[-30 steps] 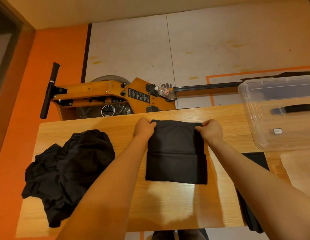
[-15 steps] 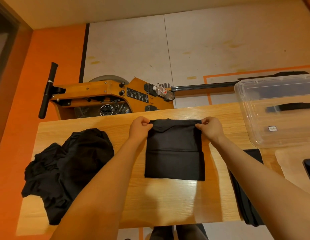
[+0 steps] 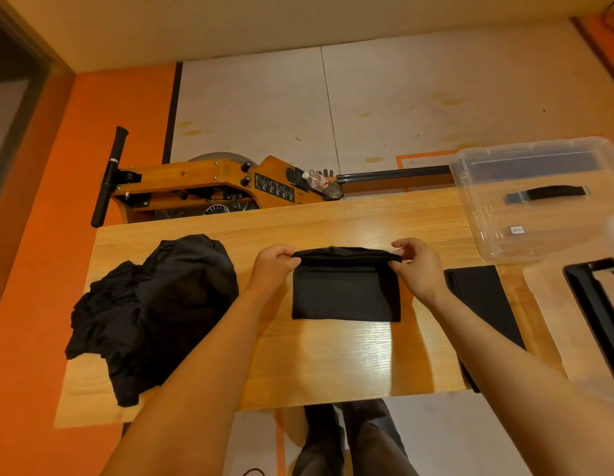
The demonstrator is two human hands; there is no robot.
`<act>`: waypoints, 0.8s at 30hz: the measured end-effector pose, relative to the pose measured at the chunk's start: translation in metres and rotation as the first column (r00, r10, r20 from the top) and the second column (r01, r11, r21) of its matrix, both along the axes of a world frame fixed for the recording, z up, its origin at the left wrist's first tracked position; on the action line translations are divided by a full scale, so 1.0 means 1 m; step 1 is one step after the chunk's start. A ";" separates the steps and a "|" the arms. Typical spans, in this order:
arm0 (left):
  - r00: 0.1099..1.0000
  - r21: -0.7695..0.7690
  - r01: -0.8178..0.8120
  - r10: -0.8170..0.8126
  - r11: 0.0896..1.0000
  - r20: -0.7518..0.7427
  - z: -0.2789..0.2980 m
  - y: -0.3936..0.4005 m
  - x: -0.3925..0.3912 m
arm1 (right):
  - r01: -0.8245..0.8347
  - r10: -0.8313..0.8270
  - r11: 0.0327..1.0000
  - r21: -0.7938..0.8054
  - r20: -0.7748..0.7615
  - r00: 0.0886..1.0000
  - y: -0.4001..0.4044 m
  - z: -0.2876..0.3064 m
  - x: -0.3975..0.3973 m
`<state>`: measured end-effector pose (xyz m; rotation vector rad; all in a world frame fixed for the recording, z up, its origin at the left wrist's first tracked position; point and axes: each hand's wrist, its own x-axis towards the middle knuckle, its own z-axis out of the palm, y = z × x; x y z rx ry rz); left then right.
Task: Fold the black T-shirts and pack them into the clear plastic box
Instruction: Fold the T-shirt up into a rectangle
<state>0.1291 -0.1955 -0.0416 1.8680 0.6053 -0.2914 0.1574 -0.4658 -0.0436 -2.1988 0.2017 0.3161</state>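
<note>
Black matte cloth, the shirt [image 3: 345,297] lies as a flat rectangle mid-table [image 3: 333,359], its far edge lifted into a soft roll. Left hand [image 3: 273,266] and right hand [image 3: 417,266] each pinch one end of that roll, fingers curled. A crumpled black pile [image 3: 151,310] slumps to the left. The clear glossy box [image 3: 546,201] sits at the table's far right corner, a folded shirt [image 3: 480,297] near it.
</note>
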 end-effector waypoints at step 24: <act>0.948 0.379 0.284 -0.317 0.881 0.027 -0.029 0.006 -0.088 | -0.292 0.415 0.824 -0.485 0.167 0.894 -0.016 -0.024 -0.105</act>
